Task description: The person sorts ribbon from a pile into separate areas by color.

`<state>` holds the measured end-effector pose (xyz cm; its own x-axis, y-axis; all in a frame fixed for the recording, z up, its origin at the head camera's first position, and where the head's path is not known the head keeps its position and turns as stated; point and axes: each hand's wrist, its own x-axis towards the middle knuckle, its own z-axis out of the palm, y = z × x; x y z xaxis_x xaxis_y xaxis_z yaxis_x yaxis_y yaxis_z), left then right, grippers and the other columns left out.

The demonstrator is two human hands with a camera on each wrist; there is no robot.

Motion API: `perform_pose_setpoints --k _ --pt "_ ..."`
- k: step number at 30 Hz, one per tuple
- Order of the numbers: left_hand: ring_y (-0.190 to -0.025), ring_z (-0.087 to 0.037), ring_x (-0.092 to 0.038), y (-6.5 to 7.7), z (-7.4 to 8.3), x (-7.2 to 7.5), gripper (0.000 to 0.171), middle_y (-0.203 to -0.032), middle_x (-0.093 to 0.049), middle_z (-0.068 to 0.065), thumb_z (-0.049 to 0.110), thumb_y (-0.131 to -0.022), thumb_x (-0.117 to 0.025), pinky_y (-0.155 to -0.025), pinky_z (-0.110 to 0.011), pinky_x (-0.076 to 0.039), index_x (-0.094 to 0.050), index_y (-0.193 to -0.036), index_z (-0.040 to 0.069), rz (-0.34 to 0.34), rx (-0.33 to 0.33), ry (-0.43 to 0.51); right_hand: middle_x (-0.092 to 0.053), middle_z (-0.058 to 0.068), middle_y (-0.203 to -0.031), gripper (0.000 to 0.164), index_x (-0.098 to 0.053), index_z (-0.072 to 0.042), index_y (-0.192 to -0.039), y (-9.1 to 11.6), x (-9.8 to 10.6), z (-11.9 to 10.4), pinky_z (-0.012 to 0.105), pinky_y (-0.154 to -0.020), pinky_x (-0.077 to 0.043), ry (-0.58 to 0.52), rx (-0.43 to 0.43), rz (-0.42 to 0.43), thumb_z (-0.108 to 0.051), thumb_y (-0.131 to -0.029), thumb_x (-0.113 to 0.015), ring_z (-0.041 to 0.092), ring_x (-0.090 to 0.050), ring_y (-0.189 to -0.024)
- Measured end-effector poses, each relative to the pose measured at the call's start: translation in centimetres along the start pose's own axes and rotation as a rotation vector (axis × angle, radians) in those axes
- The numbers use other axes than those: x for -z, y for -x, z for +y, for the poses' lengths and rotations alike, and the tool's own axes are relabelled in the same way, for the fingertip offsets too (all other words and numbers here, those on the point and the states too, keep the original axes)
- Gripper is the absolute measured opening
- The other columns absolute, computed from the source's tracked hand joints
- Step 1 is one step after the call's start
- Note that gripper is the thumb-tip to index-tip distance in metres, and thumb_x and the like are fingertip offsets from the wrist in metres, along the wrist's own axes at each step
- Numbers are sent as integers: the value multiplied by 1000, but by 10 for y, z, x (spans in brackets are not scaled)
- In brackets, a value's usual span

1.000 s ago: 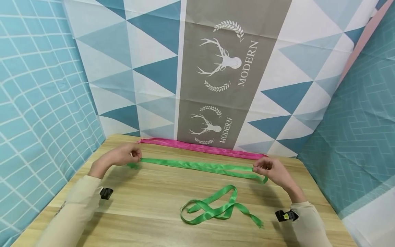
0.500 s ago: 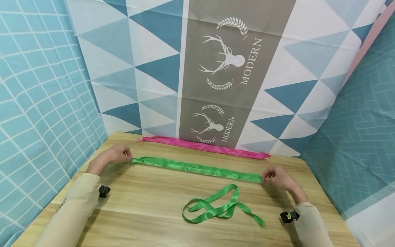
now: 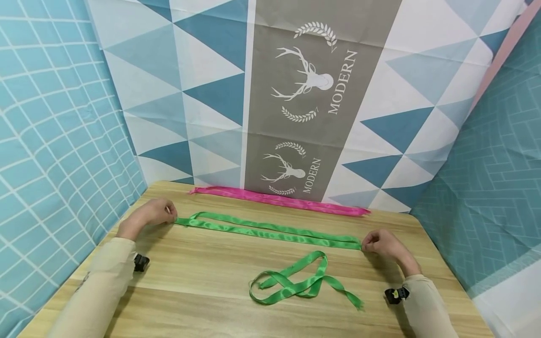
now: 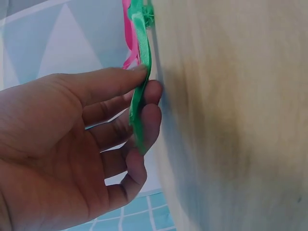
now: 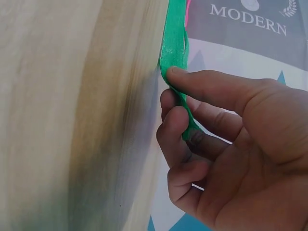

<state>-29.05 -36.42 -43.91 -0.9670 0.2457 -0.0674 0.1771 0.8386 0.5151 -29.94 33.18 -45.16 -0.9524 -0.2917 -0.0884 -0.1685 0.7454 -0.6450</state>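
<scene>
A green ribbon (image 3: 270, 234), doubled into two near-parallel strands, stretches sideways across the wooden table. My left hand (image 3: 158, 212) pinches its left end between thumb and fingers; in the left wrist view a short tail of the green ribbon (image 4: 138, 79) hangs past the fingertips. At the other end my right hand (image 3: 382, 244) pinches the ribbon, and the right wrist view shows the green ribbon (image 5: 173, 41) running under the thumb with its end by the curled fingers. Between the strands a narrow gap shows wood.
Behind lies a pink ribbon (image 3: 279, 201), laid lengthwise along the table's back edge near the patterned backdrop (image 3: 291, 94). A second green ribbon (image 3: 296, 286) lies loosely looped in front, on the wooden table (image 3: 203, 291). Blue cloth walls stand left and right.
Both hands have moved apart, the left one leftward and the right one rightward and nearer. The green ribbon has straightened between them, and its strands now lie slightly separated.
</scene>
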Motion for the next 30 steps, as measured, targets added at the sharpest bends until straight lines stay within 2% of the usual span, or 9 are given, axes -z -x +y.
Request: perform_pose_setpoints --k 3,6,10,15,17,19,25,28,30 --pt "-75 -22 -55 -1 -1 -1 7 -87 -64 -9 5 -92 -67 -66 -38 -46 -68 -92 -2 40 -14 -13 -64 7 -80 5 -68 4 -88 0 0 1 37 -62 -50 -9 -3 2 6 -91 -65 23 -57 -71" --pt "-77 -23 -57 -1 -2 -2 9 -90 -65 -12 7 -93 -67 -66 -40 -48 -69 -94 -2 73 -28 -23 -63 6 -80 2 -68 4 -91 2 2 -2 36 -62 -50 34 8 10 3 -90 -69 22 -58 -71" --pt "-85 -29 -63 1 0 0 17 -98 -67 -17 13 -97 -64 -71 -46 -51 -67 -101 -3 79 -2 -43 -64 9 -86 11 -67 6 -96 11 12 -15 39 -65 -52 138 -8 18 -2 -90 -71 23 -61 -76" --pt "-101 -45 -63 4 14 9 43 -113 -64 -30 28 -102 -62 -80 -58 -50 -59 -125 -8 93 54 -97 -62 30 -104 39 -56 17 -117 27 29 -44 49 -70 -53 222 -75 44 -13 -96 -69 38 -63 -87" --pt "-106 -49 -61 5 25 12 49 -118 -62 -33 32 -102 -62 -83 -61 -49 -57 -131 -8 114 51 -112 -60 35 -108 48 -50 19 -124 35 35 -58 53 -71 -53 237 -76 80 -17 -98 -68 45 -62 -92" --pt "-109 -49 -60 6 38 15 52 -122 -61 -33 36 -102 -61 -84 -62 -48 -56 -134 -5 132 40 -119 -61 36 -110 51 -50 18 -128 42 40 -74 54 -72 -53 258 -62 129 -21 -100 -67 48 -62 -95" --pt "-109 -42 -63 14 89 20 49 -124 -64 -25 37 -101 -63 -83 -57 -51 -60 -134 1 166 -63 -111 -66 26 -109 62 -45 10 -140 61 44 -113 54 -72 -54 281 16 201 -33 -101 -67 43 -66 -96" --pt "-106 -36 -65 16 116 14 44 -121 -66 -19 30 -100 -67 -81 -52 -53 -61 -133 1 185 -137 -99 -67 21 -109 64 -44 5 -143 68 43 -128 52 -71 -55 270 47 195 -35 -100 -68 39 -68 -95" --pt "-102 -31 -66 16 132 4 40 -117 -68 -16 27 -99 -69 -80 -48 -54 -62 -131 3 188 -195 -93 -68 17 -109 62 -45 1 -143 72 41 -137 50 -71 -56 268 70 190 -35 -99 -69 35 -69 -94"
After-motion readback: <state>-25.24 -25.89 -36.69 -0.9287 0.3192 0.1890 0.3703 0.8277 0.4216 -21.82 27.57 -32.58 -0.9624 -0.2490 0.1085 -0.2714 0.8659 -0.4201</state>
